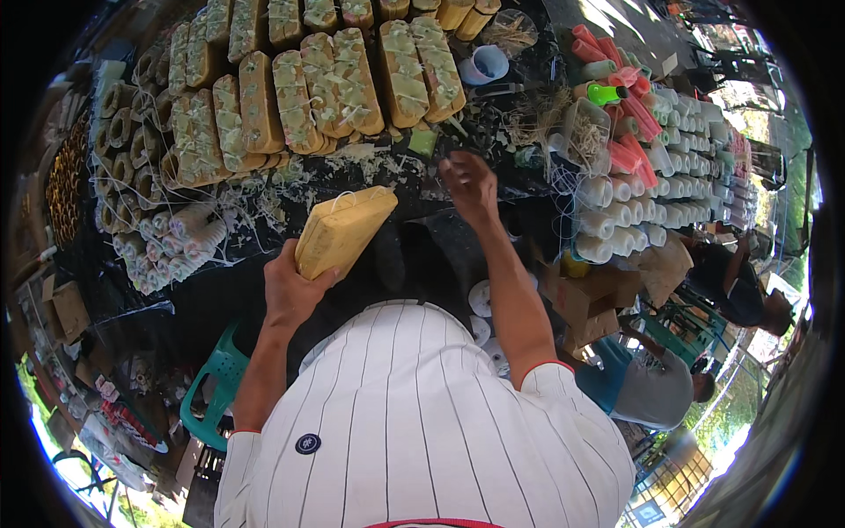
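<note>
My left hand (296, 283) grips the near end of a yellow-tan oblong block (347, 232), tilted up to the right above the table's front edge. A thin pale string crosses the block's top. My right hand (471, 183) hovers over the dark table covering, right of the block and apart from it. Its fingers are curled, and whatever they may hold is hidden. Just beyond those fingers lies a small green square piece (422, 143). Several similar blocks (296, 101), topped with pale green flakes and strings, stand in rows at the back left.
Pale shavings (361, 157) litter the table. A white cup (484, 65) stands at the back. On the right are stacked white rolls (607, 224), pink rolls (642, 114) and a green bottle (606, 93). A green chair (216, 387) is at left; two people sit at far right.
</note>
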`<state>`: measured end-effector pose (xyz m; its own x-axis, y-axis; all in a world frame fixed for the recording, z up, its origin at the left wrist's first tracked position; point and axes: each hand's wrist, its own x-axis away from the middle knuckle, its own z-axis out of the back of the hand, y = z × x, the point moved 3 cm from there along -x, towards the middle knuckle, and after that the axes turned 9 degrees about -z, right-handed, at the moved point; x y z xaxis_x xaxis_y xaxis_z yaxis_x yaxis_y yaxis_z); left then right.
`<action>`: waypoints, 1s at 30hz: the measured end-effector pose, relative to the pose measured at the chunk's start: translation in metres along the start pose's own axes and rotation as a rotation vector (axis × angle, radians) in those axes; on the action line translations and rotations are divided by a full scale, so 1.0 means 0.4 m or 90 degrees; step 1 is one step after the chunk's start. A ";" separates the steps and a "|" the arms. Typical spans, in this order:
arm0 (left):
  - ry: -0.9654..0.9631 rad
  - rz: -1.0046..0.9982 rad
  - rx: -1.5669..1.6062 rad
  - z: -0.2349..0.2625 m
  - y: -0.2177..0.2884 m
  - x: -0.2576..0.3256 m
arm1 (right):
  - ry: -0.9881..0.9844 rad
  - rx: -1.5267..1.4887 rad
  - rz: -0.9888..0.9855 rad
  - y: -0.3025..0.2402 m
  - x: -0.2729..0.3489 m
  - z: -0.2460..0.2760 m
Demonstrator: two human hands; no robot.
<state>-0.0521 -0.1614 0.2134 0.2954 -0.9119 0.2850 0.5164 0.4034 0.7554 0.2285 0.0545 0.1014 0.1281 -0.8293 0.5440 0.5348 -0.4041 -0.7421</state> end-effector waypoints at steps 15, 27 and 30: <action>0.125 0.004 -0.222 -0.009 0.039 0.136 | 0.010 -0.184 0.174 -0.085 -0.159 0.217; 0.112 0.001 -0.196 0.061 -0.057 0.183 | -0.090 0.198 0.061 -0.094 -0.078 -0.010; 0.161 -0.009 -0.173 0.096 -0.093 0.144 | -0.150 -0.184 0.077 -0.073 -0.103 0.010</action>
<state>-0.0851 -0.2317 0.2245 0.4581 -0.8838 0.0948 0.7065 0.4268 0.5646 0.2108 0.1019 0.1024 0.3828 -0.7795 0.4959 0.2513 -0.4287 -0.8678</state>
